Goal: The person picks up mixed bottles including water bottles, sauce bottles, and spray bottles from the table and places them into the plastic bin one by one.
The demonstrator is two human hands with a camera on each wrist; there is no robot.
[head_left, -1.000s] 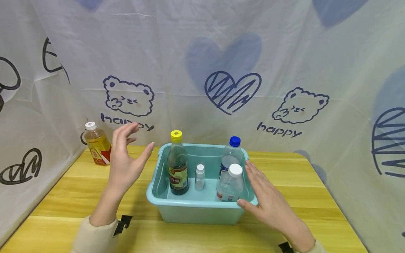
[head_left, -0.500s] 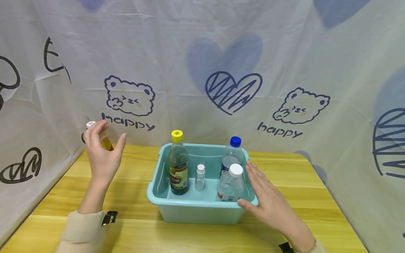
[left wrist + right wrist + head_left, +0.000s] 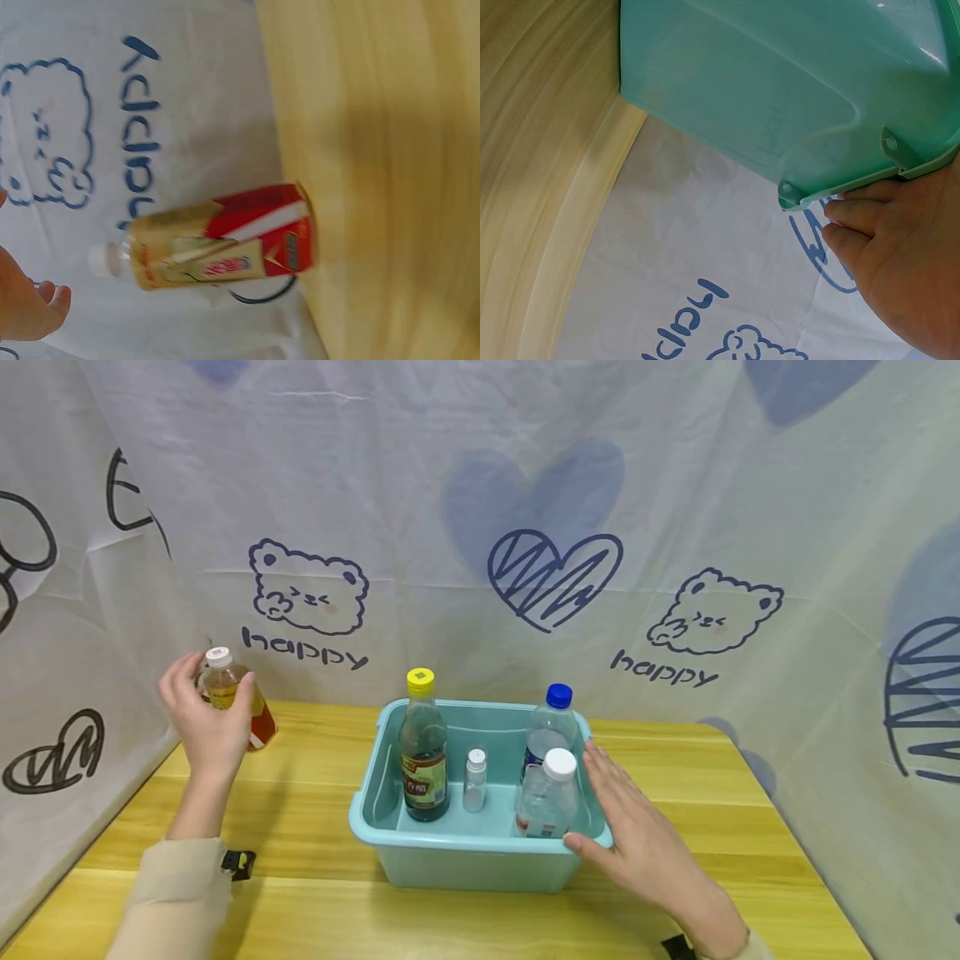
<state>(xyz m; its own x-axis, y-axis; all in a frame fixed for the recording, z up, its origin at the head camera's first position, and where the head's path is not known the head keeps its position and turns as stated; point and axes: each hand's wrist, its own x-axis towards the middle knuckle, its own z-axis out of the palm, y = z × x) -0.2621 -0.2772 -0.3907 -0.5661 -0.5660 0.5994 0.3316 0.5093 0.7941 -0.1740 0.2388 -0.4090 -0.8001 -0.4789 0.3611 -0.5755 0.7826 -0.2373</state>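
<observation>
At the far left of the table stands an amber bottle [image 3: 262, 727] with a white cap and a red and yellow label. My left hand [image 3: 204, 727] is spread in front of it, thumb and fingers to either side. In the left wrist view a gap shows between the fingers [image 3: 34, 304] and the bottle's cap. My right hand [image 3: 645, 847] rests with fairly straight fingers along the right rim of a teal plastic bin [image 3: 465, 843], thumb at its near corner. The right wrist view shows fingertips [image 3: 847, 214] at the rim's outside.
Inside the bin stand a dark sauce bottle [image 3: 424, 781] with a yellow cap, a small white-capped clear bottle [image 3: 474, 789], a blue-capped bottle [image 3: 551, 727] and a larger white-capped clear bottle [image 3: 546, 806]. A printed cloth [image 3: 450, 635] hangs behind the wooden table [image 3: 360, 918].
My left hand has moved left, from beside the bin to the amber bottle. The right hand and the bin have stayed where they were.
</observation>
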